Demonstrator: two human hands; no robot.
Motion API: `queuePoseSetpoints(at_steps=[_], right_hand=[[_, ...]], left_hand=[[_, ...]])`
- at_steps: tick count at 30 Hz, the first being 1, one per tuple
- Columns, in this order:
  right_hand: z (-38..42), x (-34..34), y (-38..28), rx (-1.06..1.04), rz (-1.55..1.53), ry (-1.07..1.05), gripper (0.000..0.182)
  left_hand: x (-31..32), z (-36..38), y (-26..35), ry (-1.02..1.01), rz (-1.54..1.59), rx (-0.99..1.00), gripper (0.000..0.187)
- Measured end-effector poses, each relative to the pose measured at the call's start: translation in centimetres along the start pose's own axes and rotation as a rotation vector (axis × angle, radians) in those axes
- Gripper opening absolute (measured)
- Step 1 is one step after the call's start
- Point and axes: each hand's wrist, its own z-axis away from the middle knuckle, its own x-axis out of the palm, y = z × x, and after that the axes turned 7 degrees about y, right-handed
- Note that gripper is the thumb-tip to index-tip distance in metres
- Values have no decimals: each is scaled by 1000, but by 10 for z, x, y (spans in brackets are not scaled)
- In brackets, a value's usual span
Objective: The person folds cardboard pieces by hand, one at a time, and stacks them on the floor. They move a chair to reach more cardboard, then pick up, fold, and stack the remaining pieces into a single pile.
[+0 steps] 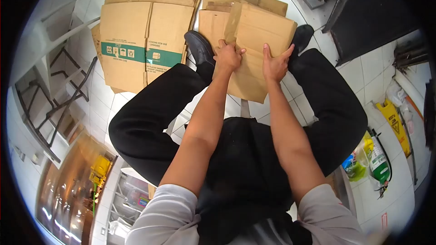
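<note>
both hands on a folded cardboard box

the left hand [228,57] curls over the side of the folded cardboard box [261,41], while the right hand [276,62] grips its other side, thumb on top. the box lies between the black shoes [200,47], over other flattened cardboard [212,20]. beside that, a larger cardboard stack [125,22] with a green band [163,58] rests on the white tiled floor [297,88].
</note>
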Motion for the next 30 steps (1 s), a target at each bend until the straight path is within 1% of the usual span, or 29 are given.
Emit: queuePoseSetpoints(at_steps=[1,3,4,6,7,9,10,11,12,13,15,16,17,18,19,20,21,22,23,24,25,27,28,29,30], right_hand=[[-5,-5,7,20,3,5,107],[-18,-14,19,-2,-94,-212,110],[-17,-10,23,7,-85,-218,110],[-8,11,28,-133,-157,-38,113],[-10,20,28,-123,-166,-37,113],[-7,32,31,-207,-89,78,118],[-5,36,33,-189,-87,80,118],[-6,40,31,-135,-8,83,120],[-10,45,27,-82,68,87,122],[-13,48,27,-64,69,95,122],[-18,56,29,-80,166,150,125],[-20,63,31,-70,180,140,125],[-19,66,31,-107,201,189,123],[-14,69,34,-140,221,238,122],[-8,72,35,-126,230,226,122],[-7,75,33,-148,228,247,119],[-3,78,34,-167,227,268,116],[0,80,34,-160,231,260,116],[3,81,34,-188,209,280,113],[4,81,34,-216,184,303,109],[7,79,32,-208,182,304,109],[5,72,27,-152,-34,317,93],[1,66,24,-161,-40,332,93],[-8,61,21,47,-260,267,84],[-17,57,20,253,-479,191,79]], left_hand=[[2,0,7,35,-58,10,43],[9,-8,4,49,-44,31,41],[12,-7,-2,69,-25,32,40],[12,-8,-17,45,13,30,39],[10,-16,-21,38,57,51,38],[7,-23,-27,47,74,66,38],[7,-29,-26,21,71,31,38],[7,-35,-22,-3,72,3,39],[7,-42,-16,-7,27,31,41],[9,-46,-13,-19,20,44,41],[22,-57,-14,50,-14,56,43],[27,-65,-19,1,-32,74,45],[29,-66,-24,-23,-40,61,45],[30,-68,-29,-29,8,70,45],[28,-72,-36,-25,58,85,45],[26,-76,-46,-93,153,123,42],[28,-77,-57,-99,144,116,42],[31,-76,-67,-117,367,114,39],[31,-74,-70,-128,592,111,36],[32,-72,-70,-105,641,111,32],[31,-70,-69,-110,635,115,32],[29,-70,-64,11,409,188,32],[26,-68,-60,18,419,201,32],[25,-68,-58,20,316,171,31],[25,-70,-55,23,213,138,31]])
